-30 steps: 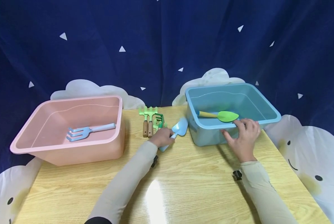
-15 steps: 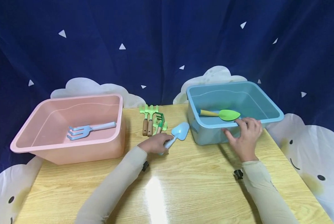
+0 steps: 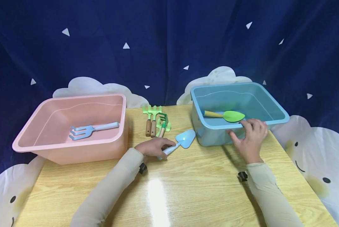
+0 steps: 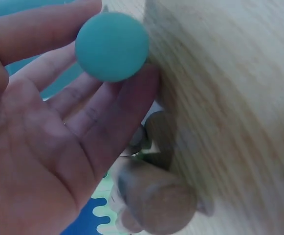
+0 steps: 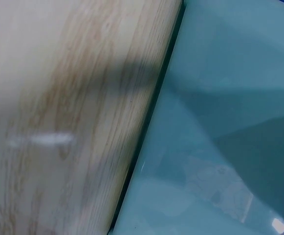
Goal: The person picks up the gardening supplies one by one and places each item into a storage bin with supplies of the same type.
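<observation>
In the head view my left hand pinches the pale blue handle of a toy trowel between thumb and fingers. The blue blade points right, close to the blue bin's side. The left wrist view shows the round teal end of the trowel's handle between the thumb and fingers of the left hand. My right hand grips the front rim of the blue bin, fingers over the edge and thumb outside. A green trowel with a yellow handle lies inside that bin.
Beside the left hand lie several small garden tools with green heads and wooden handles. A pink bin stands at the left with a light blue hand fork in it. A dark blue curtain hangs behind the wooden table.
The left hand has moved left and nearer to the person. The blue trowel's blade has shifted slightly toward the table's front. The right hand has stayed on the blue bin's rim.
</observation>
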Demonstrator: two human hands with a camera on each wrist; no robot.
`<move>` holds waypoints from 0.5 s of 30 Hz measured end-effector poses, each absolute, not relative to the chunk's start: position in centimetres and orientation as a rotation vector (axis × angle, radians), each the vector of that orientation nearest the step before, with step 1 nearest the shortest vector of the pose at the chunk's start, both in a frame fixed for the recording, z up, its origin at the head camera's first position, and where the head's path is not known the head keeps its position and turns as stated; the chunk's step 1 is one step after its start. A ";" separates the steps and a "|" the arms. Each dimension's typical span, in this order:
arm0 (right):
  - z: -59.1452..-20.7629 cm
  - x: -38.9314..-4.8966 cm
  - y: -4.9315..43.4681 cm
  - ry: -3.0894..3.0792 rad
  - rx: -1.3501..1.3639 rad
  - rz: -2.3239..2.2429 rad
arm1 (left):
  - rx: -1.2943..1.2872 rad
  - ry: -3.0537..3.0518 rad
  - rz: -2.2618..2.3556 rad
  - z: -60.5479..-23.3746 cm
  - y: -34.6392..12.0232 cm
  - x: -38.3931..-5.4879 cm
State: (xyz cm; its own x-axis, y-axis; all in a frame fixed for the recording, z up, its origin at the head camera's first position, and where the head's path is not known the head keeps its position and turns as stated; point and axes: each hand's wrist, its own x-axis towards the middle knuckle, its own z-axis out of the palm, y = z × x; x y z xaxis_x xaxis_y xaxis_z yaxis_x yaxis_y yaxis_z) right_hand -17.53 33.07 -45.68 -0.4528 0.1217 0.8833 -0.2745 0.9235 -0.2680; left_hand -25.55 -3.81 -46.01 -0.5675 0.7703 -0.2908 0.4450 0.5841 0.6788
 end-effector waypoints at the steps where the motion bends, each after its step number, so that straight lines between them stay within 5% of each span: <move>1: -45.7 -17.5 33.1 -1.994 0.110 0.454 | 0.958 2.225 0.750 -46.0 -3.8 -25.6; 15: -45.7 -17.6 33.1 -1.981 0.117 0.449 | 0.957 2.252 0.679 -45.8 -3.4 -25.5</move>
State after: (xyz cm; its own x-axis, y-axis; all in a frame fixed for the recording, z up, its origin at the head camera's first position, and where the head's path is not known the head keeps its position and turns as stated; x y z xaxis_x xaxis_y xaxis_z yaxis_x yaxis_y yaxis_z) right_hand -17.61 33.07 -45.70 -0.4426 0.1164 0.8891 -0.2785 0.9247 -0.2596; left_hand -25.48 -3.37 -45.82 -0.5653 0.7610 -0.3184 0.4582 0.6106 0.6460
